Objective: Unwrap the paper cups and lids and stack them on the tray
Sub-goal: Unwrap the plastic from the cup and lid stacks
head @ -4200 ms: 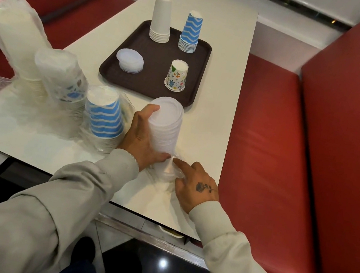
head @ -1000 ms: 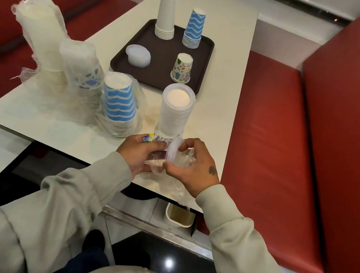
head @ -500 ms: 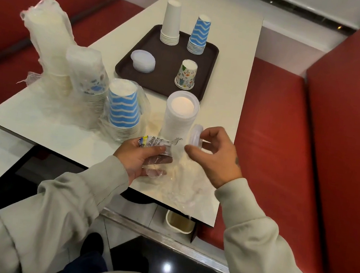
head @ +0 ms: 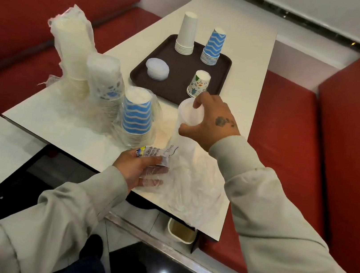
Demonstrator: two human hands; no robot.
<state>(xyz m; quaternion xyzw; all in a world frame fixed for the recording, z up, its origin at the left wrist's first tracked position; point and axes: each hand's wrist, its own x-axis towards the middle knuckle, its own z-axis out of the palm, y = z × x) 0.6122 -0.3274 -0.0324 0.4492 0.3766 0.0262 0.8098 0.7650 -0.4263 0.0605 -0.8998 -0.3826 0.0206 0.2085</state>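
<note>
At the near edge of the white table [head: 76, 135], seen from the head camera, the left hand [head: 136, 169] pinches the loose plastic wrapper [head: 189, 191], thumb on its printed label, fingers showing through the film beneath. The right hand [head: 214, 120] is apart from it, farther in, thumb and fingers curled round the top of the lid stack [head: 185, 123], which stands upright on the table with the wrapper pulled down around its base.

Just beyond lies the brown tray [head: 176, 89]. It carries a low pile of lids [head: 157, 69] at its left, one patterned cup [head: 198, 84] upside down at its near right, and at its far side a white cup stack [head: 186, 34] beside a blue zigzag cup stack [head: 213, 46].

Left of the hands, three stacks sit in plastic: blue wrapped cups [head: 135, 115] nearest, then patterned wrapped cups [head: 105, 83], then tall white wrapped cups [head: 71, 45]. Red bench seats [head: 291, 134] flank the table.
</note>
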